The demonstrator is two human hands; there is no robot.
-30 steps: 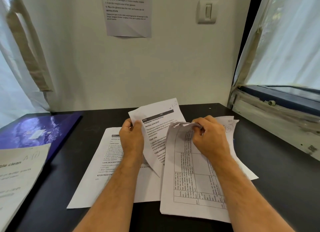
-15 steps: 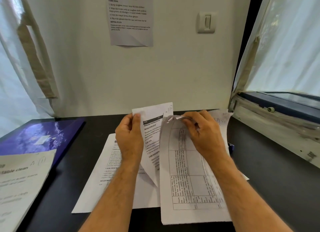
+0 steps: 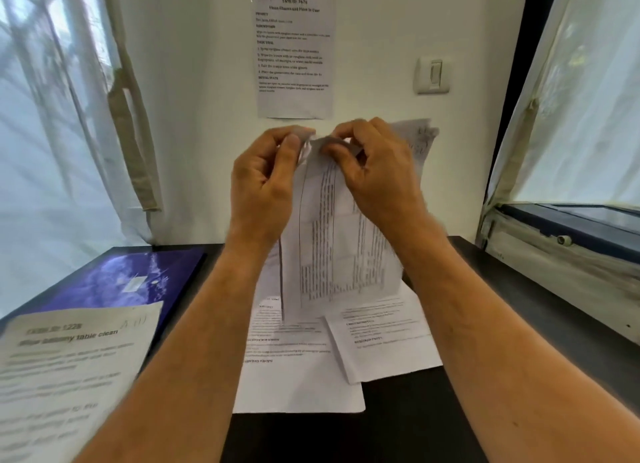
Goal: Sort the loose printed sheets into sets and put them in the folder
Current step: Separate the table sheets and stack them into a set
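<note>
I hold a bundle of printed sheets (image 3: 341, 241) upright above the black table (image 3: 398, 428); the front sheet shows a table of text. My left hand (image 3: 263, 182) pinches the bundle's top left corner and my right hand (image 3: 377, 171) pinches its top edge just beside it. Two more printed sheets lie flat under the bundle: one (image 3: 298, 376) in the middle, another (image 3: 388, 345) overlapping it on the right. A blue folder (image 3: 124, 282) lies shut at the table's left, with a printed sheet (image 3: 65, 369) overlapping its near corner.
A printed notice (image 3: 294, 54) hangs on the white wall (image 3: 207, 133) behind the table, with a light switch (image 3: 433, 74) to its right. White curtains hang at left and right. A window sill and frame (image 3: 568, 251) border the table on the right.
Both hands have lifted the sheets well above the table and come together at the top edge. The left hand's separate sheet now stands with the bundle. The view has tilted up.
</note>
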